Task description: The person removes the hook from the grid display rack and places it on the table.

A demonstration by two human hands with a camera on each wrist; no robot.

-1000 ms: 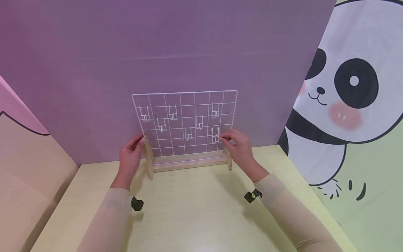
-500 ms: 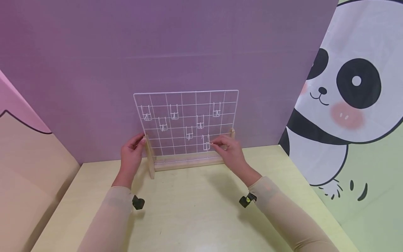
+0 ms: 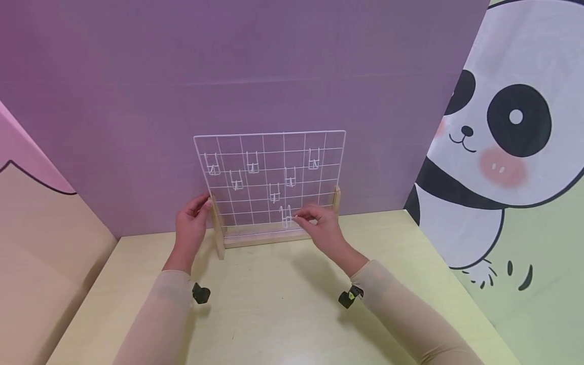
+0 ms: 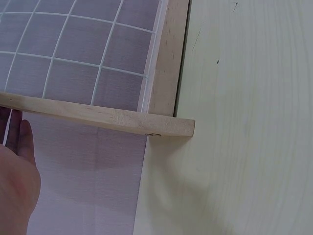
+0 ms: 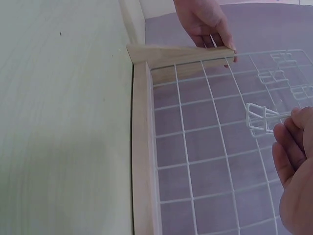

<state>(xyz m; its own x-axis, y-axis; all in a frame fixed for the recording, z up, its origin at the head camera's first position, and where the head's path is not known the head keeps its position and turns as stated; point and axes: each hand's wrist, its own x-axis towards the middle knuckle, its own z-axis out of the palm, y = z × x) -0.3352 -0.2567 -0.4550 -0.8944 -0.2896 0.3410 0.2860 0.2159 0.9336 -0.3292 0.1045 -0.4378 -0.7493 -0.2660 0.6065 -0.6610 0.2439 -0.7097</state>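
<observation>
The right hand (image 3: 319, 225) pinches a white wire hook (image 3: 286, 217) low against the grid panel (image 3: 269, 175); keep it level and seat it squarely. Farther left, the left hand (image 3: 191, 223) grips the wooden post (image 3: 215, 228), steadying it.

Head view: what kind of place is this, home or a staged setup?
Probably a staged recording booth, not a lived-in room. A plain purple backdrop panel closes off the back, a cartoon panda banner screens the side, and the pale wooden table carries only a white wire grid rack on a wooden stand.
</observation>
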